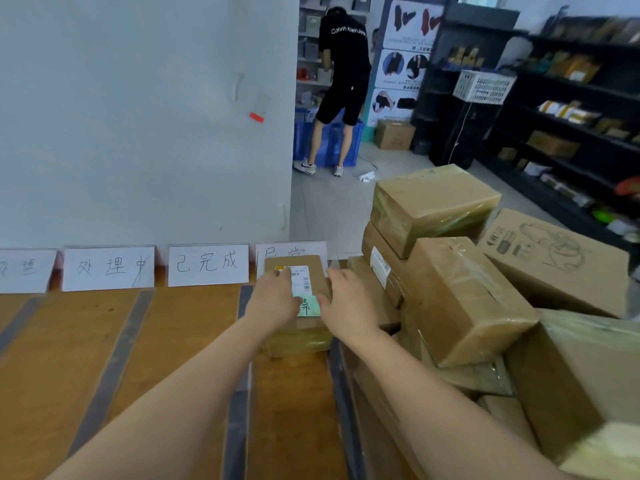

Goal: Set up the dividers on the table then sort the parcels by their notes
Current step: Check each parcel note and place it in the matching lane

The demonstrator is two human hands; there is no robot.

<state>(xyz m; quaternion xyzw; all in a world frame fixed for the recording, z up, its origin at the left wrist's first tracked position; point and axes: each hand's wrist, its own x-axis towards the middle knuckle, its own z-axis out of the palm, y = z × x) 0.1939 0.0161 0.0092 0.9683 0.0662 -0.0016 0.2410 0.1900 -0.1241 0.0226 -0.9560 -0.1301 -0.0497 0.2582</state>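
Two hands atop the parcel point(298, 341): left hand point(273, 300) flat, right hand point(348, 303) apparently gripping.

A person point(343, 64) in black shirt and shorts stands, back turned, at grey storage shelves point(311, 46), beside blue crates point(327, 143). A poster point(403, 60) and a cardboard box point(394, 135) stand near black shelving point(485, 32), which carries a white basket point(483, 86). Red tape point(256, 116) is stuck to the white wall point(138, 133).
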